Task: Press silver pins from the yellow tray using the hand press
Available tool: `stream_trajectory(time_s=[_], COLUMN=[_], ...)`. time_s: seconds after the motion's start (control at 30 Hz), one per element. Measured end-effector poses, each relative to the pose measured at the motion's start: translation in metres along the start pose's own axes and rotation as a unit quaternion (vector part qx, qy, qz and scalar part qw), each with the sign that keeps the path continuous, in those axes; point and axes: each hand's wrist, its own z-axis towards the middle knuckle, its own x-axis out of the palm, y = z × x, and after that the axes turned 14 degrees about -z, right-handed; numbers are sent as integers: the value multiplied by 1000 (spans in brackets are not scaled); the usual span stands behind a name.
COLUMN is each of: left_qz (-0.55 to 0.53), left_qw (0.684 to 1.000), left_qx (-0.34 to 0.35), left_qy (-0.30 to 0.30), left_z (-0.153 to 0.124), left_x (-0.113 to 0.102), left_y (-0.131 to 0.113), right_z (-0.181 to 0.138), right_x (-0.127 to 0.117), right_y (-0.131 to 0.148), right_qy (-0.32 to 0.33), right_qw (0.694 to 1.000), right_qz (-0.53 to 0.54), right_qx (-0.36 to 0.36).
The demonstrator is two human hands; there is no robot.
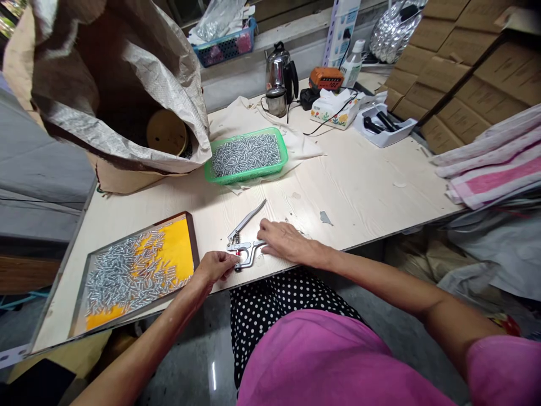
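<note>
A metal plier-like press tool (244, 237) lies near the table's front edge, one long handle angled up toward the far right. My right hand (284, 241) rests on its lower handle with fingers curled over it. My left hand (216, 265) is pinched at the tool's jaw, fingertips pressed together on something too small to make out. To the left lies a yellow-bottomed tray (180, 248) holding many small silver metal pieces.
A green basket (282, 160) full of silver pieces sits further back on a white cloth. A big open sack (127, 84) stands back left. A kettle (279, 73), tissue box (333, 110), cardboard boxes (465, 67) and folded towels (494, 163) line the back and right.
</note>
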Motion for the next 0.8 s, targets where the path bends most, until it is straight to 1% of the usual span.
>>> stream_trajectory(time_s=[0.1, 0.23, 0.33, 0.47, 0.53, 0.57, 0.6, 0.63, 0.67, 0.7, 0.73, 0.8], left_qz=[-2, 3, 5, 3, 29, 62, 107, 161, 217, 266, 303, 353], left_qw=[1000, 1000, 1000, 1000, 1000, 998, 992, 979, 958, 930, 900, 850], left_qx=[0, 0, 3, 6, 8, 21, 49, 93, 151, 216, 279, 375], left_qy=[0, 1, 1, -4, -6, -20, -46, -78, -110, -133, -140, -113], left_z=[-1, -1, 0, 2, 0, -2, -5, -8, -10, -11, -11, -4], left_x=[0, 0, 0, -1, -1, -1, 1, 3, 6, 11, 16, 27], left_y=[0, 0, 1, 2, 3, 4, 4, 5, 5, 5, 4, 2], right_z=[10, 30, 41, 44, 42, 40, 38, 35, 33, 31, 30, 28], right_x=[-9, -12, -14, -20, -23, -25, -26, -27, -27, -27, -26, -22], right_y=[-21, -41, -42, -36, -32, -30, -28, -27, -26, -25, -24, -24], right_qy=[-14, 21, 36, 51, 54, 54, 53, 52, 49, 46, 42, 32], right_qw=[1000, 998, 996, 995, 994, 994, 994, 994, 995, 995, 995, 996], right_qz=[-15, -29, -39, -61, -68, -69, -69, -70, -70, -69, -68, -63], right_qx=[-22, -59, -75, -67, -62, -60, -60, -59, -59, -59, -58, -55])
